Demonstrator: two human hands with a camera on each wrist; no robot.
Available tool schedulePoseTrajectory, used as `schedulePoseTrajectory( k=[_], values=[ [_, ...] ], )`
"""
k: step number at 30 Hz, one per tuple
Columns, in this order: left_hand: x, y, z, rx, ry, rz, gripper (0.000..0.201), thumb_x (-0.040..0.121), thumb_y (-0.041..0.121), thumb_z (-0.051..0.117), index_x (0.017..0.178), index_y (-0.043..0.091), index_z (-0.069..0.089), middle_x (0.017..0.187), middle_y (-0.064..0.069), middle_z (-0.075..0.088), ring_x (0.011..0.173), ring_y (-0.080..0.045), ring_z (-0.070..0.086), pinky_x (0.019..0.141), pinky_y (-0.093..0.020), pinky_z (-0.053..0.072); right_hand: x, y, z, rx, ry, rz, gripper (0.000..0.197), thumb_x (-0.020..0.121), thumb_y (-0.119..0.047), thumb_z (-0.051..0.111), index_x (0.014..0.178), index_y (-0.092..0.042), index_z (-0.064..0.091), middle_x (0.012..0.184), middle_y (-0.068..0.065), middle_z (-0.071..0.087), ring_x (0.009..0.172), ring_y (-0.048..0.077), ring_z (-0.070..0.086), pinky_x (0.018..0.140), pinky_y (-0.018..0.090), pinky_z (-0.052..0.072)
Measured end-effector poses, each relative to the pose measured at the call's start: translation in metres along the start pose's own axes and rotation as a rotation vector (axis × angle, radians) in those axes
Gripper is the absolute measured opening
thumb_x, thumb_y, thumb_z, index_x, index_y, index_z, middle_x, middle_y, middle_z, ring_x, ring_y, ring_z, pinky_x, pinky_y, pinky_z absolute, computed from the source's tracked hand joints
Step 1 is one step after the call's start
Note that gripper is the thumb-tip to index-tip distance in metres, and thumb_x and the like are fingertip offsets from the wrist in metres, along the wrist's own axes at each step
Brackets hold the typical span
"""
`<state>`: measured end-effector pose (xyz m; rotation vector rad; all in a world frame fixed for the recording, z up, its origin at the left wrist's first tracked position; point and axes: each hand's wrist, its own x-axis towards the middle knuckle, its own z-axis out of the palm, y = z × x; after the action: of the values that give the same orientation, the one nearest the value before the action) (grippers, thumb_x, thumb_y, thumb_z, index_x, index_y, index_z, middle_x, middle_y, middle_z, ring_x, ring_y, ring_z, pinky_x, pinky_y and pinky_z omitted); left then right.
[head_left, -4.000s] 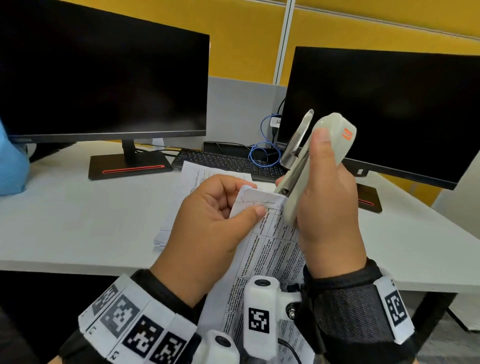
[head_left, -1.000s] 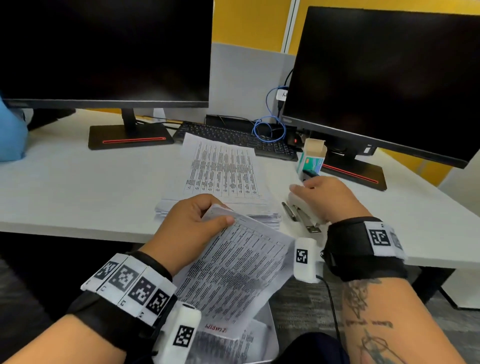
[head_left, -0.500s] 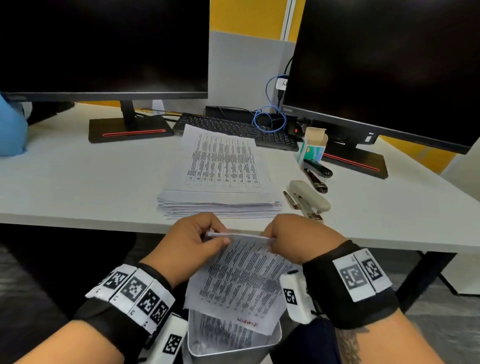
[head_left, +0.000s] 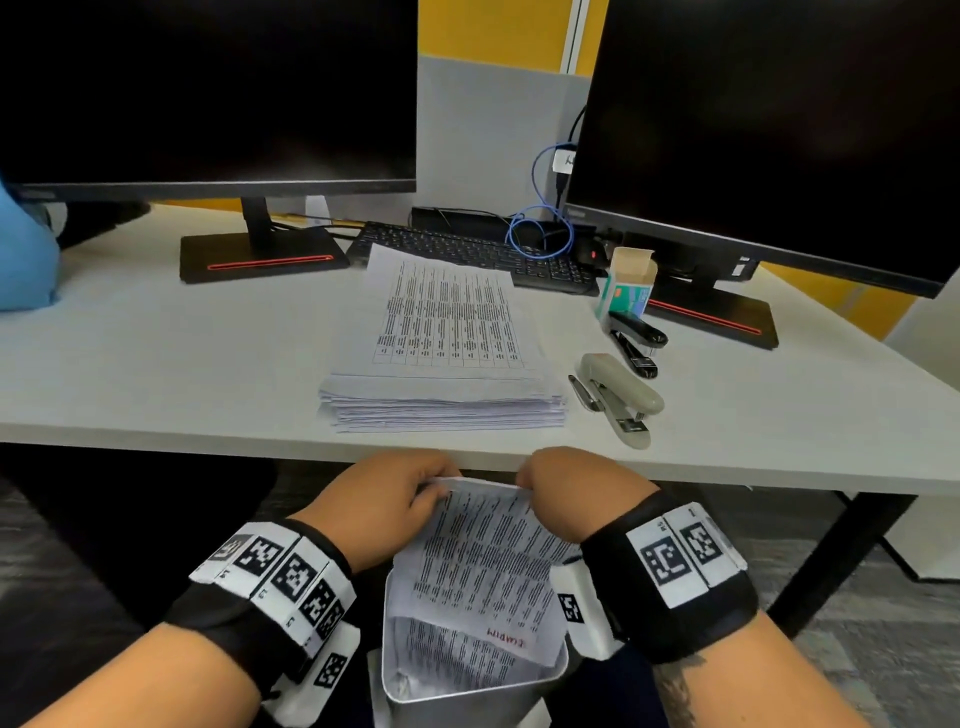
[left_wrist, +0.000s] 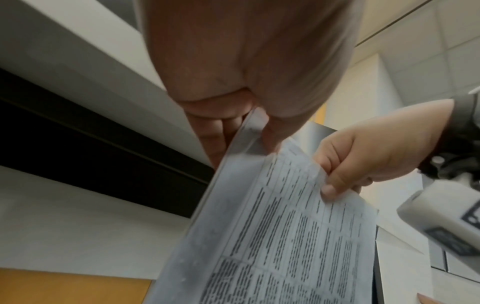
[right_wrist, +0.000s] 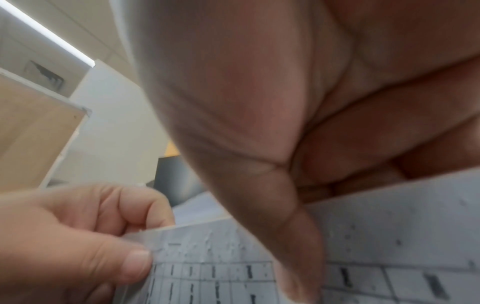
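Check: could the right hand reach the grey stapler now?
Probably yes: the stapler lies on the desk just beyond the right hand, with nothing between them. But that hand pinches the sheets, so it would have to let go first.

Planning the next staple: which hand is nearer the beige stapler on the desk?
Right. The right hand pinches the papers below the desk edge, just left of the beige stapler; the left hand holds their other corner, farther left.

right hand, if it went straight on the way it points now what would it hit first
Probably the desk's front edge, just ahead of its knuckles. The right hand, pinching the printed sheets, points forward and slightly left; depth is unclear, so it might pass underneath.
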<state>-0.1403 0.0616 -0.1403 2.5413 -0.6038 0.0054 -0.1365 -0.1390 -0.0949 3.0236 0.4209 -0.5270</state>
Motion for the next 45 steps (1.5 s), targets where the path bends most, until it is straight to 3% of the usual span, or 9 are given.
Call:
schedulePoseTrajectory(
  k=[4, 13, 21, 24, 28, 33, 37, 40, 45],
  values=[
    [0.000, 0.003, -0.011, 0.002, 0.110, 0.036, 0.010, 0.094, 0.028, 0.055, 0.087, 0.035, 0.057, 0.068, 0.013, 0.058, 0.059, 0.000, 0.049, 0.055, -0.015, 0.033, -0.002, 0.005, -0.012, 0.030, 0.061, -0.004, 0.040, 0.092, -0.002, 0.044, 0.121, -0.019, 0.066, 0.109, 0.006, 0.065, 0.091, 0.023, 0.059, 0.074, 0.026, 0.040],
    [0.008, -0.011, 0.019, 0.143, -0.214, -0.026, 0.022, 0.099, 0.025, 0.046, 0.111, 0.027, 0.064, 0.106, 0.010, 0.068, 0.097, -0.009, 0.060, 0.083, -0.027, 0.047, 0.025, 0.008, 0.034, 0.095, -0.175, 0.034, 0.028, 0.096, -0.011, 0.050, 0.118, -0.011, 0.068, 0.113, 0.009, 0.068, 0.102, 0.026, 0.064, 0.082, 0.029, 0.046],
    [0.011, -0.042, 0.057, 0.135, -0.289, -0.144, 0.022, 0.100, 0.022, 0.044, 0.110, 0.025, 0.064, 0.105, 0.003, 0.068, 0.092, -0.012, 0.059, 0.075, -0.024, 0.039, 0.043, 0.014, 0.070, 0.106, -0.211, 0.058, 0.031, 0.093, -0.006, 0.050, 0.117, -0.010, 0.068, 0.114, 0.011, 0.068, 0.102, 0.028, 0.064, 0.083, 0.030, 0.048],
    [0.007, -0.053, 0.073, 0.132, -0.394, -0.219, 0.029, 0.100, 0.023, 0.045, 0.124, 0.025, 0.061, 0.123, -0.001, 0.065, 0.113, -0.018, 0.060, 0.093, -0.027, 0.045, 0.043, 0.015, 0.081, 0.104, -0.235, 0.059, 0.034, 0.093, -0.007, 0.051, 0.123, -0.012, 0.067, 0.124, 0.011, 0.065, 0.109, 0.029, 0.062, 0.092, 0.033, 0.049],
    [0.008, -0.050, 0.074, 0.207, -0.525, -0.258, 0.056, 0.101, 0.025, 0.047, 0.153, 0.025, 0.026, 0.151, -0.006, 0.042, 0.136, -0.022, 0.043, 0.113, -0.030, 0.033, 0.040, 0.017, 0.086, 0.079, -0.294, 0.092, 0.038, 0.096, -0.011, 0.054, 0.134, -0.011, 0.058, 0.134, 0.011, 0.059, 0.118, 0.028, 0.059, 0.099, 0.034, 0.047],
    [0.023, -0.008, 0.030, 0.179, -0.453, -0.103, 0.043, 0.099, 0.029, 0.050, 0.142, 0.026, 0.046, 0.143, 0.002, 0.052, 0.129, -0.016, 0.049, 0.106, -0.028, 0.037, 0.026, 0.015, 0.047, 0.189, -0.226, -0.058, 0.043, 0.092, -0.020, 0.062, 0.134, -0.027, 0.059, 0.134, -0.006, 0.059, 0.121, 0.017, 0.056, 0.101, 0.026, 0.041],
    [0.031, 0.033, -0.017, 0.141, -0.405, 0.019, 0.020, 0.097, 0.032, 0.054, 0.111, 0.024, 0.065, 0.105, 0.010, 0.066, 0.093, -0.009, 0.058, 0.077, -0.023, 0.041, 0.006, 0.016, 0.002, 0.360, -0.130, -0.175, 0.032, 0.087, -0.031, 0.068, 0.118, -0.033, 0.068, 0.108, -0.010, 0.072, 0.096, 0.006, 0.064, 0.093, 0.027, 0.047],
    [0.034, 0.051, -0.052, -0.081, -0.232, 0.005, 0.012, 0.096, 0.026, 0.057, 0.091, 0.019, 0.065, 0.083, 0.005, 0.073, 0.076, -0.010, 0.069, 0.071, -0.026, 0.053, -0.007, 0.022, -0.029, 0.592, 0.001, -0.168, 0.016, 0.089, -0.024, 0.067, 0.104, -0.027, 0.073, 0.075, -0.009, 0.074, 0.064, -0.003, 0.064, 0.068, 0.017, 0.047],
    [0.046, 0.043, -0.081, 0.033, 0.211, 0.002, 0.009, 0.095, 0.030, 0.058, 0.100, 0.028, 0.065, 0.090, 0.014, 0.066, 0.083, -0.004, 0.061, 0.070, -0.018, 0.046, 0.002, 0.037, -0.058, 0.656, 0.407, -0.061, 0.021, 0.091, -0.012, 0.061, 0.107, -0.021, 0.071, 0.084, -0.001, 0.071, 0.073, 0.012, 0.068, 0.064, 0.019, 0.048]
  ],
)
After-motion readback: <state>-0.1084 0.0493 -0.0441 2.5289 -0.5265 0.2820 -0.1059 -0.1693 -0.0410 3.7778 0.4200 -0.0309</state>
